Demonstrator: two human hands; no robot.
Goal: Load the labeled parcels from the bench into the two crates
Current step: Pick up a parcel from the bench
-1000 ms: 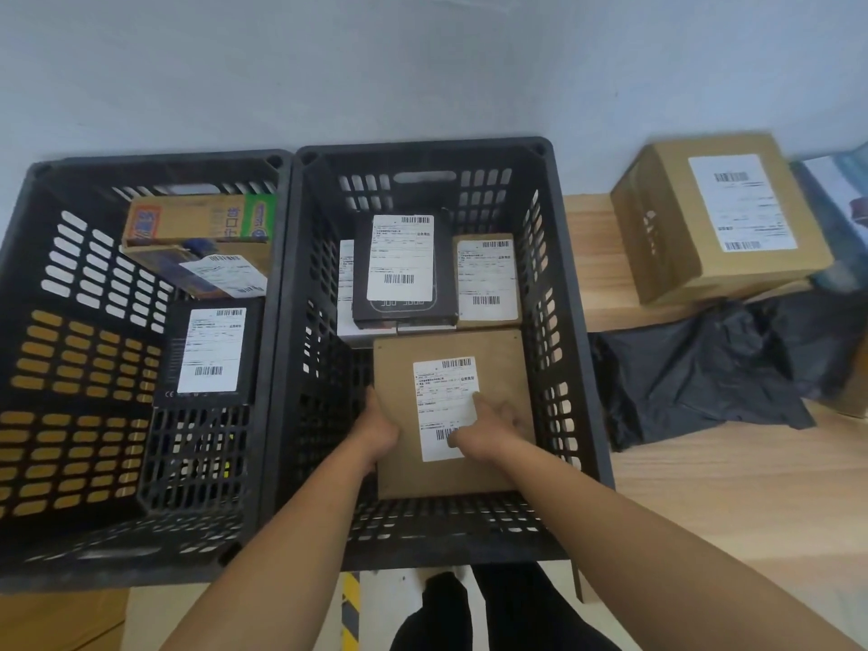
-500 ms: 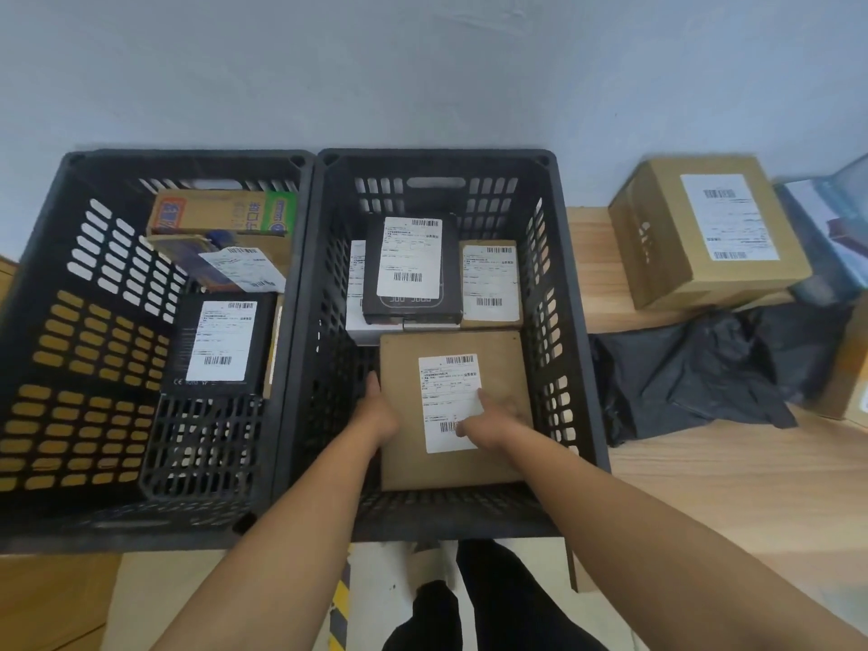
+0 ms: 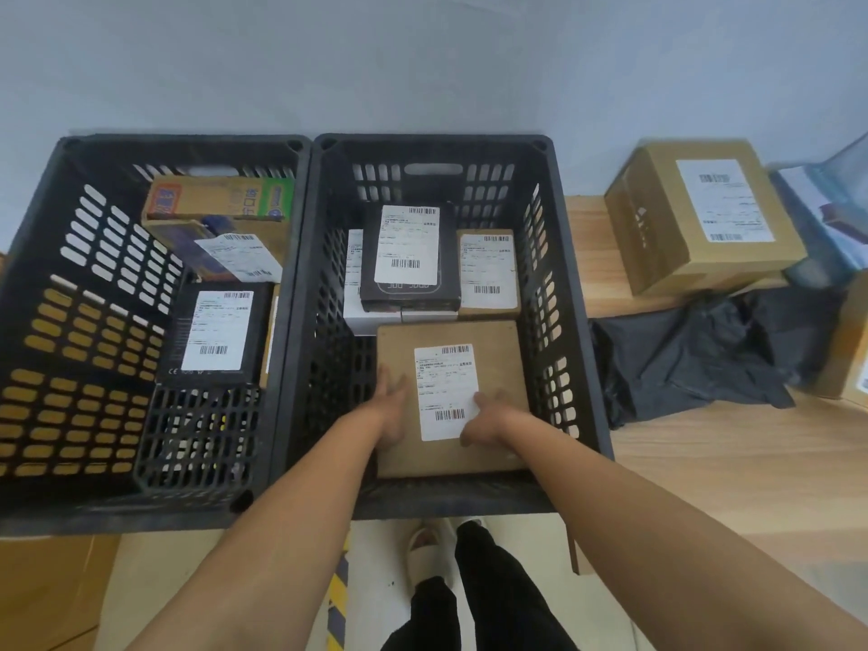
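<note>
A flat brown parcel (image 3: pixel 498 350) with a white label lies in the near half of the right crate (image 3: pixel 432 140). My left hand (image 3: pixel 392 406) rests palm down on its left edge with the fingers straight. My right hand (image 3: pixel 491 418) lies on top, over the label's lower right corner. Behind the parcel sit a black labeled box (image 3: pixel 408 256), a small brown parcel (image 3: pixel 488 270) and a white box (image 3: pixel 353 274). The left crate (image 3: pixel 188 143) holds a colourful carton (image 3: pixel 220 199), a tilted labeled box (image 3: pixel 235 256) and a black labeled box (image 3: pixel 216 335).
On the wooden bench (image 3: pixel 704 462) to the right stand a large brown labeled box (image 3: pixel 700 218) and crumpled black poly bags (image 3: pixel 695 359). Another carton (image 3: pixel 850 340) and a bluish package (image 3: pixel 836 204) sit at the right edge. A pale wall runs behind the crates.
The flat parcel has settled in the right crate. My left hand slid from gripping its left edge to lying flat on it. The view shifted slightly.
</note>
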